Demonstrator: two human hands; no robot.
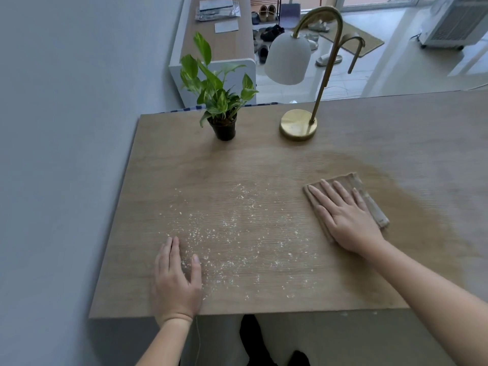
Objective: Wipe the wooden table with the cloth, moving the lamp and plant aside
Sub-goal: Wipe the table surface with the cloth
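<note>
Head view. We find the right hand (346,215) laid flat, fingers straight and spread, pressing the folded cloth (373,204) onto the table (264,159) right of centre. We judge that the flat palm spreads pressure for a wiping stroke. The left hand (177,281) lies flat near the front edge, fingers straight, holding nothing, apparently bracing. The hands are well apart.

Crumbs (232,233) lie scattered between them, unwiped. A darker, seemingly damp patch (401,186) surrounds the cloth. The plant (219,93) and lamp (298,125) stand upright near the far edge, apart from each other and not yet moved aside, so they obstruct wiping there. A wall (66,128) borders the table's left side.
</note>
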